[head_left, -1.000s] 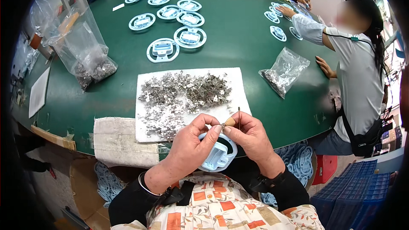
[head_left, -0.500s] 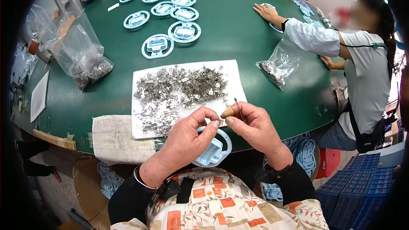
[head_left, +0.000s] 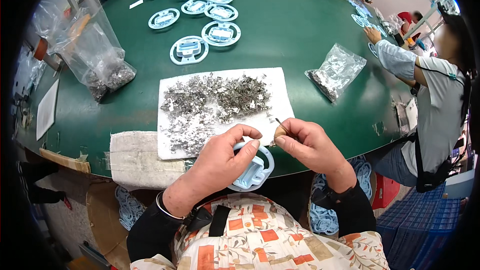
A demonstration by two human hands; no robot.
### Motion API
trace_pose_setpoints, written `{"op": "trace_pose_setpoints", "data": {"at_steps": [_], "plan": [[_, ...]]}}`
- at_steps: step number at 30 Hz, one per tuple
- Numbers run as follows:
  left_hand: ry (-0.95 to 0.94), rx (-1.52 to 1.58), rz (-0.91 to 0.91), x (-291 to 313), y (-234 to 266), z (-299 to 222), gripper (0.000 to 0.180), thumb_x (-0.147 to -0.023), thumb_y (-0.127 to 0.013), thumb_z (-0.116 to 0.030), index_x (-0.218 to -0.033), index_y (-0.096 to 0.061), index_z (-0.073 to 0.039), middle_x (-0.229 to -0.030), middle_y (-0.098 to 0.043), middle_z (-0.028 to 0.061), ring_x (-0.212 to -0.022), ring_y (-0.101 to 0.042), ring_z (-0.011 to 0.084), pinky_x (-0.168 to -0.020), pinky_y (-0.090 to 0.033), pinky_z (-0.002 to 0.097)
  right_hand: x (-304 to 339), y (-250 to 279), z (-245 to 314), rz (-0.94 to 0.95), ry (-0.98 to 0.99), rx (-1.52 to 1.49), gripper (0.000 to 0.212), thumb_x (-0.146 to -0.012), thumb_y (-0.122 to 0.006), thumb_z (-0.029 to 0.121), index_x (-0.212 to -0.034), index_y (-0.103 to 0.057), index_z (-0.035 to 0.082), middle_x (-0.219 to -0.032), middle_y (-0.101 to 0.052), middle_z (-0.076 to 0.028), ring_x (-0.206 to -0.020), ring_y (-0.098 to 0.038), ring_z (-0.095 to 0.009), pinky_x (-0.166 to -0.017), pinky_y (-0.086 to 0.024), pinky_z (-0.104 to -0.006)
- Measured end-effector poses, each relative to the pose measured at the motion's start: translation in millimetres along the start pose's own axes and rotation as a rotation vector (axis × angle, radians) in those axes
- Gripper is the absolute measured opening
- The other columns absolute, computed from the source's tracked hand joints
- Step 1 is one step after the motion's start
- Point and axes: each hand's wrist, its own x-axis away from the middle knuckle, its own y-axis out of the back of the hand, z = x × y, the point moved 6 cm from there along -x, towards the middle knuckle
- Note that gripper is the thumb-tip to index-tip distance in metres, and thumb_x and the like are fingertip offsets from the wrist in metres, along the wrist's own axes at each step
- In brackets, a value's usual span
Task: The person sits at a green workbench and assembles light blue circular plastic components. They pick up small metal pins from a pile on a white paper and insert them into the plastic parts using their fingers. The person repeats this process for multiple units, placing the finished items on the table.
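My left hand (head_left: 222, 156) curls around the rim of a light-blue, steering-wheel-shaped plastic part (head_left: 254, 174) at the table's near edge. Its thumb and index fingertips stand slightly apart above the rim; the other fingers are hidden. To its right, my right hand (head_left: 315, 147) has thumb and index finger pinched, with a thin dark rod-like tool (head_left: 279, 121) poking up from the fingers. A tan cover sits on that index fingertip. Just beyond both hands lies a white foam sheet (head_left: 277, 87) heaped with small metal clips (head_left: 195, 120).
Several blue wheel-shaped parts (head_left: 221, 33) lie farther back on the green table (head_left: 280, 35). Clear bags of metal pieces (head_left: 107, 70) (head_left: 335, 72) flank the sheet. A grey-white pad (head_left: 142, 157) is at left. A co-worker (head_left: 435, 90) works at right; boxes of blue parts (head_left: 325, 217) stand below.
My right hand has moved right, away from my left fingertips, which have parted slightly. The co-worker's outstretched arm has shifted right, and a blue part near it is now farther right.
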Motion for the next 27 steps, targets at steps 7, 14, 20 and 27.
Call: {"op": "trace_pose_setpoints", "data": {"at_steps": [7, 14, 20, 27], "plan": [[0.035, 0.195, -0.034, -1, 1, 16, 0.025, -0.107, -0.051, -0.015, -0.122, -0.066, -0.002, -0.092, -0.070, 0.0036, -0.081, -0.062, 0.0069, -0.074, -0.052, 0.0253, 21, -13, 0, -0.224, 0.235, -0.014, 0.008, -0.099, -0.065, 0.008, -0.098, -0.063, 0.000, -0.082, -0.058, 0.001, -0.069, -0.047, -0.005, -0.062, -0.040, -0.0222], [-0.026, 0.332, -0.191, -1, 8, 18, 0.027, -0.109, -0.050, -0.019, -0.124, -0.064, -0.001, -0.097, -0.069, 0.0021, -0.088, -0.060, 0.0058, -0.078, -0.051, 0.0247, 26, -14, -4, -0.279, 0.268, -0.132, 0.008, -0.099, -0.064, 0.007, -0.098, -0.061, 0.000, -0.085, -0.059, -0.002, -0.071, -0.048, -0.007, -0.064, -0.042, -0.0236], [-0.052, 0.543, -0.233, 4, 20, 13, 0.030, -0.107, -0.054, -0.015, -0.132, -0.057, 0.001, -0.114, -0.068, 0.0062, -0.102, -0.062, 0.0080, -0.089, -0.052, 0.0249, 21, -11, -15, -0.304, 0.208, 0.010, 0.006, -0.098, -0.064, 0.005, -0.097, -0.061, 0.000, -0.084, -0.060, -0.004, -0.071, -0.051, -0.009, -0.065, -0.044, -0.0252], [-0.033, 0.588, -0.354, 47, 64, 9, 0.044, -0.094, -0.059, -0.004, -0.137, -0.053, 0.004, -0.116, -0.067, 0.0096, -0.106, -0.064, 0.0125, -0.094, -0.053, 0.0284, -11, -12, -1, -0.426, 0.261, 0.647, 0.009, -0.089, -0.071, 0.009, -0.093, -0.064, 0.003, -0.085, -0.067, -0.014, -0.069, -0.066, -0.033, -0.062, -0.052, -0.0397]]}}
